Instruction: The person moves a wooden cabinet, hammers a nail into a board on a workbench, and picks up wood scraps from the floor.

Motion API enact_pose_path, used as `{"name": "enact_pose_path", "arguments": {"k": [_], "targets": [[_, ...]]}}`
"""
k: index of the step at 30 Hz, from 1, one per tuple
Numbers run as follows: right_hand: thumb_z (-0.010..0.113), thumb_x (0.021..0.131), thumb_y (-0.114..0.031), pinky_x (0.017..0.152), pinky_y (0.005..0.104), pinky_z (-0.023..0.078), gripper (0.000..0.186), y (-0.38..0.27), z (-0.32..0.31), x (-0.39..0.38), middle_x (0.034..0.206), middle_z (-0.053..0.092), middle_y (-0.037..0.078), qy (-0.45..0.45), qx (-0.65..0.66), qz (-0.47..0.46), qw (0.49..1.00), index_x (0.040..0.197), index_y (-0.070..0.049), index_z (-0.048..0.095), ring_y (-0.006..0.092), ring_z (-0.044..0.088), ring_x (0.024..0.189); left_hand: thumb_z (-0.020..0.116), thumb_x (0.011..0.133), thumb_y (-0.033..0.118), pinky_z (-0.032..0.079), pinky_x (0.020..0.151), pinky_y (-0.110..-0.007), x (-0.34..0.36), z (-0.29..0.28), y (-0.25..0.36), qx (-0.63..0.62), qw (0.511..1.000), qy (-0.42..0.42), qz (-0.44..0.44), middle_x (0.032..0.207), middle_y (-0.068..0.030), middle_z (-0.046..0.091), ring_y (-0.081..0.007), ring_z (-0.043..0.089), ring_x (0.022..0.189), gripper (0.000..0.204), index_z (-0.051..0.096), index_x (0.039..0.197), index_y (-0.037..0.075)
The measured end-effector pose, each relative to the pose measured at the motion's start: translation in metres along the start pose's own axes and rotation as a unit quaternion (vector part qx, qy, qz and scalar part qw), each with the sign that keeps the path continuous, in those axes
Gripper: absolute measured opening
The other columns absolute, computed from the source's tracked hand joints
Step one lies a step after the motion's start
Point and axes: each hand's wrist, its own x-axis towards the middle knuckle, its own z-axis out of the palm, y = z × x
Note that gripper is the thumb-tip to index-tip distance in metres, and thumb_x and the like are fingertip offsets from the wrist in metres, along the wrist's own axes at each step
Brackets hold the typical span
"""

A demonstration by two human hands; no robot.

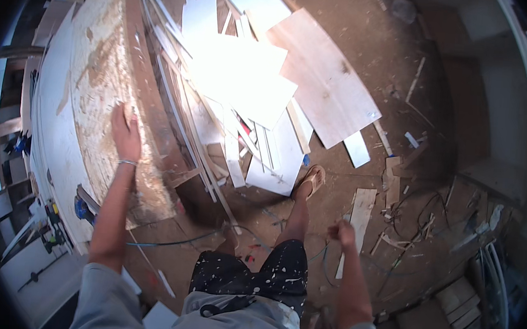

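Glare bleaches the piled boards [237, 68] white, while curved fisheye edges fade dark.

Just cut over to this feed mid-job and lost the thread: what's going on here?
The person's left grip, a bare hand, rests fingers-out on a worn, stained wooden surface. The right grip is loosely curled above the littered floor, close in view to a narrow wooden board; whether it holds anything is unclear. Ahead, white panels and a large brownish sheet lie in an untidy heap, partly washed out by glare.
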Motion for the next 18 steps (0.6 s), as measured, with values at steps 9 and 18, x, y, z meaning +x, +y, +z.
{"name": "enact_pose_path", "arguments": {"k": [9, 18], "targets": [[0.058, 0.096, -0.036, 0.063, 0.0356, 0.055, 0.037, -0.21, 0.065, 0.374, 0.095, 0.071, 0.015, 0.002, -0.464, -0.087, 0.882, 0.108, -0.001, 0.066, 0.0181, 0.069, 0.078, 0.051, 0.102, 0.047, 0.023, 0.122, -0.039, 0.059, 0.019, 0.017, -0.115, 0.983, -0.073, -0.124, 0.162, -0.0187, 0.03, -0.0296, 0.03, 0.149, 0.075, 0.03, 0.156, 0.0], [0.068, 0.092, -0.033, 0.078, 0.0368, 0.055, 0.063, -0.254, 0.306, 0.469, 0.105, 0.065, 0.016, -0.052, -0.309, -0.153, 0.937, 0.14, 0.001, 0.047, 0.0232, 0.063, 0.09, 0.056, 0.091, 0.053, 0.028, 0.119, -0.044, 0.054, 0.029, 0.023, -0.115, 0.971, -0.115, -0.174, 0.159, -0.0189, 0.03, -0.0277, 0.033, 0.146, 0.09, 0.024, 0.159, 0.004]]}}
